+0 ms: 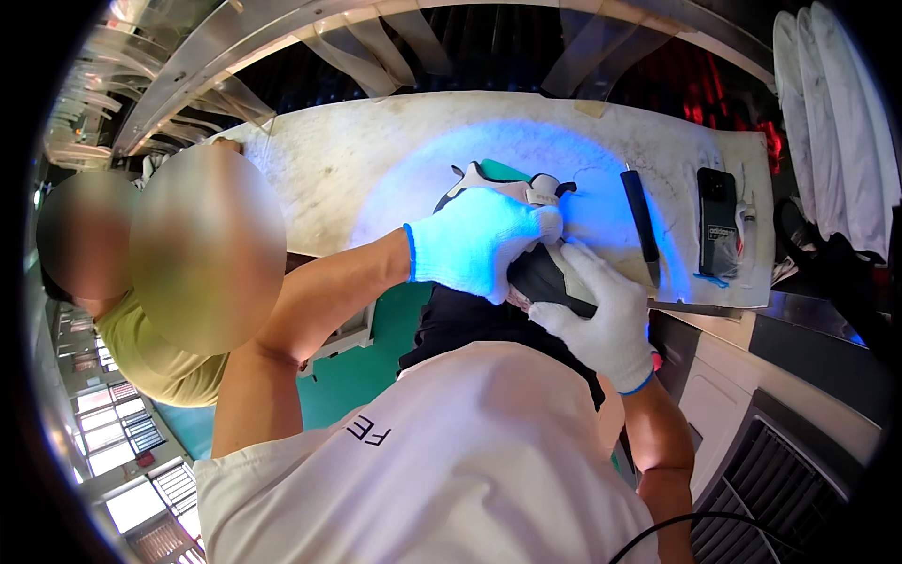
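Both my hands wear white knitted gloves and hold what looks like a shoe, its dark grey part (550,277) showing between them near the table's front edge. My left hand (484,244), lit bright blue, is closed over it from the left with the thumb side forward. My right hand (606,315) grips it from the right, thumb and fingers spread around its side. Just beyond my left hand is a pale and black shoe part with a green lining (503,171); I cannot tell whether it belongs to the same shoe.
Blue light falls across the stained white tabletop (319,169). To the right lie a black stick-like tool (640,214), a dark phone (717,211) and a clear plastic item (748,226). Clear strips (362,56) hang behind the table. A person in a yellow-green shirt (164,352) is at my left.
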Available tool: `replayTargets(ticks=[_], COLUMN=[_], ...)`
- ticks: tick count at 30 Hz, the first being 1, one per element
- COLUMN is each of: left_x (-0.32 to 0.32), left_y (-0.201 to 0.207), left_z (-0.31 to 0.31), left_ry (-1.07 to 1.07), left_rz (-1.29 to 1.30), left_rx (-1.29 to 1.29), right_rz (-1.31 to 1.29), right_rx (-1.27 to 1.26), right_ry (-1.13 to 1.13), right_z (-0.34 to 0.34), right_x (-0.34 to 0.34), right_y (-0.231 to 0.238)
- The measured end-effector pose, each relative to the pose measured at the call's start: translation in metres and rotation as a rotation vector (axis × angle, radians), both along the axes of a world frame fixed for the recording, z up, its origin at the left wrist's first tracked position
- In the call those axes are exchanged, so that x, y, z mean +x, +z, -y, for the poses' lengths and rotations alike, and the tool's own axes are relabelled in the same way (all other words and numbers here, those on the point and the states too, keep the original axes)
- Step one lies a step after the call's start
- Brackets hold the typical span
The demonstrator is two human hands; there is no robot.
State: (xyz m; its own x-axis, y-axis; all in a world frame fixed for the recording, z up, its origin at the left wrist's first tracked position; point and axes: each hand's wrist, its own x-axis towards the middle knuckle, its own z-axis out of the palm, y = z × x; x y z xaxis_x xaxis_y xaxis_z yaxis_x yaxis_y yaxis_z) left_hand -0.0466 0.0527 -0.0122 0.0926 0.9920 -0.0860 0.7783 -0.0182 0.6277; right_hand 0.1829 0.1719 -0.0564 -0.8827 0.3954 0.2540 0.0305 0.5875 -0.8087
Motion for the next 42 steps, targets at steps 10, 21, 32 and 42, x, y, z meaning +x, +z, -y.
replayTargets(ticks=[10, 21, 32, 42], left_x=[-0.009, -0.062, -0.076, -0.026], left_y=[-0.016, -0.048, -0.051, 0.089], left_z=[-0.005, -0.004, 0.096, 0.069], left_ry=[-0.05, -0.065, 0.284, 0.186], left_rz=[-0.059, 0.894, -0.117, -0.144], left_rx=[-0.054, -0.064, 0.559, 0.142], right_rz=[0.494, 0.389, 0.014, -0.21], right_rx=[-0.204, -0.071, -0.115, -1.322], right_ry=[-0.012, -0.436, -0.472, -0.288], right_z=[0.002, 0.027, 0.004, -0.028], right_x=[-0.043, -0.053, -0.013, -0.09], right_y=[0.027, 0.02, -0.044, -0.092])
